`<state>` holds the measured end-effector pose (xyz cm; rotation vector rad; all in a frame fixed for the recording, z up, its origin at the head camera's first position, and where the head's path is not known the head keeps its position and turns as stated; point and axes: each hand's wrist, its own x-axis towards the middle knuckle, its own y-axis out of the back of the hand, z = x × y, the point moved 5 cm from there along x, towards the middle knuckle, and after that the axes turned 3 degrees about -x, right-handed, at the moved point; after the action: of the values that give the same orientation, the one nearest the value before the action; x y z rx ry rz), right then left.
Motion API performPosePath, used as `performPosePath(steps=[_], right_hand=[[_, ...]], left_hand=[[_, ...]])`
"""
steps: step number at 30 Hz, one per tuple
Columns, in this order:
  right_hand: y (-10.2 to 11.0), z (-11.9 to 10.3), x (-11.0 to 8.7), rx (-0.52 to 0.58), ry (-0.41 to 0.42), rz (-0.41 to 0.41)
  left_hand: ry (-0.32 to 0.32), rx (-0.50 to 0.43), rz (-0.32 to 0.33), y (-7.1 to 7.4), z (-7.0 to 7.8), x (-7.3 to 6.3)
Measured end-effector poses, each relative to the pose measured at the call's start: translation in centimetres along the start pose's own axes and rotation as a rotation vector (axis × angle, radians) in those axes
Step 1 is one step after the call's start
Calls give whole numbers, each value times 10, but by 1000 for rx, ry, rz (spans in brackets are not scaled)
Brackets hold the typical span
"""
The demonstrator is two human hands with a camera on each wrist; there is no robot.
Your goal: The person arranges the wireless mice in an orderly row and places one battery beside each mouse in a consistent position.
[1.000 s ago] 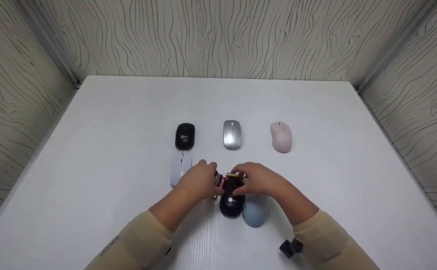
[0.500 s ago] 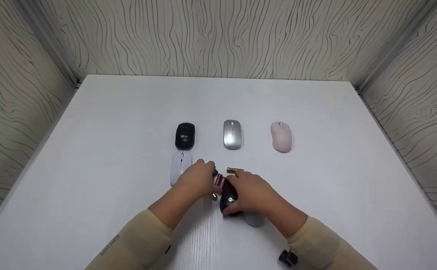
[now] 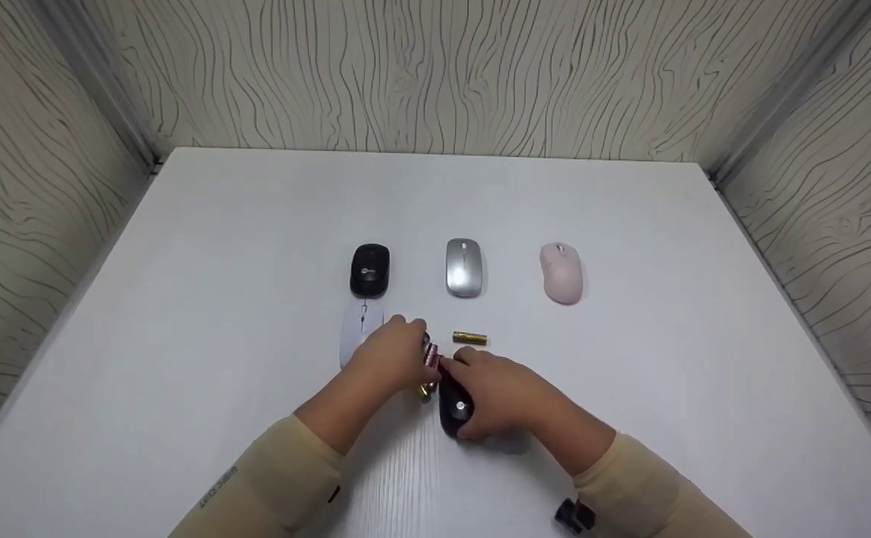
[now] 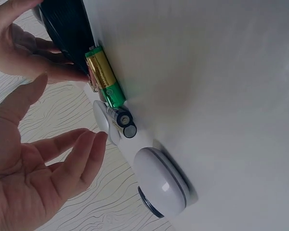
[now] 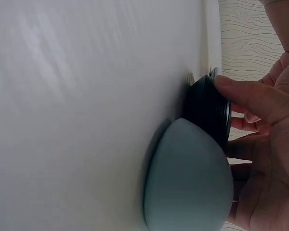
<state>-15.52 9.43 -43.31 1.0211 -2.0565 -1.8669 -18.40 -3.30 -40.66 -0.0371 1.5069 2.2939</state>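
Observation:
My right hand point(image 3: 503, 388) grips a black computer mouse point(image 3: 453, 407), thumb at its rear end and fingers at its front. A pale blue mouse point(image 5: 188, 178) stands beside the black one in the right wrist view; my hand mostly covers it in the head view. Just left of the black mouse, my left hand point(image 3: 391, 355) hovers with relaxed, bent fingers around several batteries. These include red ones point(image 3: 432, 357), a green-and-gold one point(image 4: 106, 79) and a dark one point(image 4: 121, 117). One gold battery point(image 3: 470, 338) lies alone beyond my right fingers.
A white mouse point(image 3: 359, 325) lies partly behind my left hand. Farther back, a black mouse point(image 3: 370, 270), a silver mouse point(image 3: 464, 267) and a pink mouse point(image 3: 561, 273) form a row on the white table point(image 3: 256, 194). Wood-patterned panels point(image 3: 405, 75) enclose it.
My right hand has let go of the gold battery, which now lies slightly farther back, and has taken hold of the black mouse. The mouse has shifted slightly left toward the batteries.

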Motion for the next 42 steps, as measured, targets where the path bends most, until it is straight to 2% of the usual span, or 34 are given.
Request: performPosePath(steps=[5, 8, 12, 15, 17, 20, 26, 30, 33, 37, 42], right_hand=[[1, -6, -1, -7, 78, -18], [0, -8, 0, 24, 94, -27], [0, -9, 2, 34, 22, 9], [0, -10, 5, -17, -51, 75], [1, -11, 7, -64, -78, 121], [1, -15, 10, -118, -104, 149], [0, -20, 14, -87, -178, 108], [-2, -19, 15, -55, -214, 86], [-2, -20, 15, -30, -225, 87], [-4, -19, 16, 13, -238, 78], [-3, -19, 17, 55, -248, 67]], left_hand=[[-1, -12, 7, 2, -1, 0], [-9, -15, 15, 4, -2, -1], [-13, -10, 30, 9, -4, -1], [-3, -15, 31, 12, -8, -1], [7, -20, 28, 13, -10, -1], [21, -19, 26, 13, -14, 0], [44, 7, -1, 8, -17, -2], [89, 15, -62, 3, -17, -9], [123, 30, -133, -3, -20, -17], [95, 56, -170, -12, -23, -26], [64, 109, -156, -18, -25, -28]])
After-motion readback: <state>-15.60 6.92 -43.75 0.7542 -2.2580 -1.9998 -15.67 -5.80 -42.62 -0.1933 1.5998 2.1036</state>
